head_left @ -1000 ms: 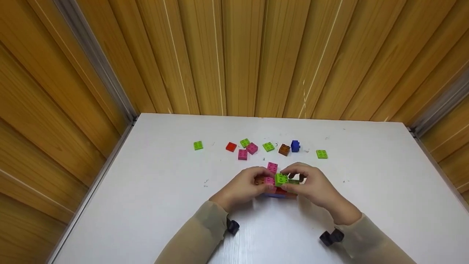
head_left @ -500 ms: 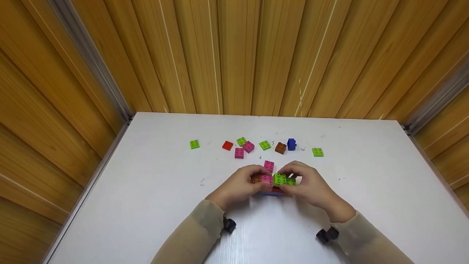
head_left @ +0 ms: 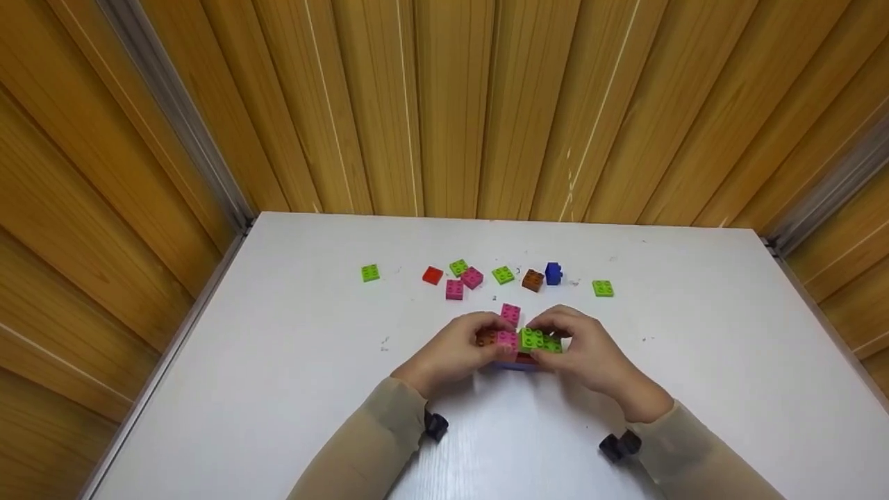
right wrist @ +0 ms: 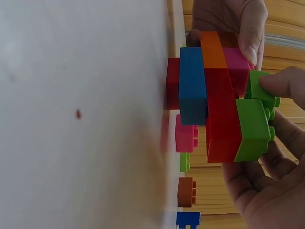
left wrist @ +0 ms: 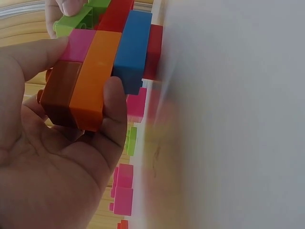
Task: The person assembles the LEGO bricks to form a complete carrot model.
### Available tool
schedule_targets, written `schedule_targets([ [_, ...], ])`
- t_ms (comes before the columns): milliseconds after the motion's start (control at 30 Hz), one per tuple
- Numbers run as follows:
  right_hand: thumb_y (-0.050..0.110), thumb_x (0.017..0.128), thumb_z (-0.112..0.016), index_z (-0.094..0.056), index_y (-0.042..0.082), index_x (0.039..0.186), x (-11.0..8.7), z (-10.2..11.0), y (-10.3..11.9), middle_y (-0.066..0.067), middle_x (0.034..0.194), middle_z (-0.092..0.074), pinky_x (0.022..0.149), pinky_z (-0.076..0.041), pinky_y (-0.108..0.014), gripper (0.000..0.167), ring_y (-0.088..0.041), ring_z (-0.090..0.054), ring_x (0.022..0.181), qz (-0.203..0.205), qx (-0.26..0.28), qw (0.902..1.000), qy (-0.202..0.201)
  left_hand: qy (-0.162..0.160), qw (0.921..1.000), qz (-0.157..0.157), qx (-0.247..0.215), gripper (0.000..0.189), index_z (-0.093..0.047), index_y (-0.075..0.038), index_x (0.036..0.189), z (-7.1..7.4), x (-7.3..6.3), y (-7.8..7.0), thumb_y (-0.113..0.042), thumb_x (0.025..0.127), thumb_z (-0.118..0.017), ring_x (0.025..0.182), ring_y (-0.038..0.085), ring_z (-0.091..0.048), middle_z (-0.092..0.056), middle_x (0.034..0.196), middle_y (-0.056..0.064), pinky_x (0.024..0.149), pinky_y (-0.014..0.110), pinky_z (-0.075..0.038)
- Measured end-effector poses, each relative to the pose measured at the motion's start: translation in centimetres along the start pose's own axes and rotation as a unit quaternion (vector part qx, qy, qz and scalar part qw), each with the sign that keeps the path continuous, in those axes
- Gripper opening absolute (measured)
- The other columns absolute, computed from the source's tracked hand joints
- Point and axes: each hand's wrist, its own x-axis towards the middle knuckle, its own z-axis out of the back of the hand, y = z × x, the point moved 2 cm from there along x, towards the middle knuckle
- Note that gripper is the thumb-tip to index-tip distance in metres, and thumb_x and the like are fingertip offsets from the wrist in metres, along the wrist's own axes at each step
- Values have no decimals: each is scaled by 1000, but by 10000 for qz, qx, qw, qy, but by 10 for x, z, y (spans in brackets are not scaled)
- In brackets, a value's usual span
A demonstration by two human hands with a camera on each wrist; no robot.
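Note:
My left hand point(head_left: 451, 354) grips the left end of a stack of toy building bricks, thumb and fingers around the brown brick point(left wrist: 60, 90) and the orange brick point(left wrist: 94, 71). A blue brick point(right wrist: 192, 86) and a red brick point(right wrist: 173, 83) form the lower layers. On top of the stack are a pink brick point(head_left: 507, 340) and a light green brick point(right wrist: 251, 130), the latter on a long red brick point(right wrist: 222, 117). Between those two, my right hand point(head_left: 594, 354) pinches a second light green brick point(head_left: 531, 338), its thumb pressed on that brick's side in the right wrist view.
Just behind the stack lies a loose pink brick point(head_left: 510, 314). Farther back are scattered a red brick point(head_left: 433, 276), pink bricks point(head_left: 454, 289), a brown brick point(head_left: 533, 280), a blue brick point(head_left: 553, 273) on its side and several flat green bricks point(head_left: 603, 288). Wood-patterned panels point(head_left: 451, 111) enclose the white table.
The stack tilts slightly, so less of its lower layers shows and the green brick at its right end shows more. Both hands keep their hold; the head view has shifted a little.

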Motion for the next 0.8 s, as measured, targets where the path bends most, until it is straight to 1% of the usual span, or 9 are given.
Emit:
schedule_targets([
  [133, 7, 92, -90, -84, 18, 121, 1, 2, 2, 3, 123, -78, 101, -60, -29, 32, -12, -70, 110, 23, -47, 9999, -160, -8, 10000, 6, -33, 32, -76, -31, 138, 2, 2, -4, -31, 107, -79, 134, 15, -63, -72, 144, -7, 128, 48, -47],
  [233, 4, 90, -90, -85, 17, 122, 1, 2, 4, 2, 123, -78, 100, -61, -26, 34, -14, -71, 111, 66, -126, 9996, -226, -11, 10000, 31, -43, 32, -76, -32, 138, 2, 2, -6, -33, 106, -81, 133, 15, -62, -72, 144, -7, 128, 48, -47],
  [367, 5, 90, -90, -87, 15, 124, -1, -1, 3, 2, 122, -77, 99, -60, -23, 36, -17, -70, 113, 117, -375, 9991, -143, 23, 9999, 111, -39, 32, -76, -32, 137, 0, 1, -5, -35, 106, -81, 128, 15, -62, -72, 141, -9, 124, 46, -49],
  [467, 6, 90, -91, -87, 14, 124, -1, -2, 2, 2, 122, -77, 99, -58, -23, 35, -18, -69, 113, 91, -510, 9986, -64, -1, 10000, 75, -42, 31, -76, -32, 136, -1, 1, -4, -35, 106, -81, 125, 14, -62, -72, 138, -9, 122, 44, -51],
  [533, 7, 90, -90, -86, 15, 123, 1, -3, 1, 2, 123, -77, 101, -58, -24, 34, -18, -69, 114, 26, -484, 9988, 13, -27, 10000, 20, -33, 30, -76, -31, 136, 0, 1, -3, -34, 106, -81, 123, 13, -63, -73, 137, -9, 119, 42, -52],
  [600, 9, 91, -90, -85, 16, 123, 2, -4, 0, 2, 125, -77, 103, -57, -25, 33, -18, -69, 116, -38, -415, 9991, 97, -37, 10000, -52, -8, 29, -77, -29, 135, 0, 1, -2, -31, 106, -81, 121, 13, -63, -73, 135, -8, 117, 41, -53],
  [667, 14, 95, -90, -82, 17, 125, 2, -5, -2, 1, 128, -77, 106, -56, -30, 31, -19, -69, 118, -161, -298, 9992, 213, -30, 10000, -26, -9, 30, -77, -30, 135, 0, -1, -2, -33, 106, -81, 121, 12, -63, -73, 135, -9, 117, 41, -53],
  [800, 29, 103, -84, -78, 19, 127, 0, -8, -5, -3, 133, -78, 110, -52, -42, 27, -23, -67, 125, -529, -1, 9977, 414, -29, 10000, 38, 6, 29, -77, -31, 134, -1, -2, 0, -34, 106, -81, 124, 14, -63, -73, 137, -9, 122, 46, -51],
])
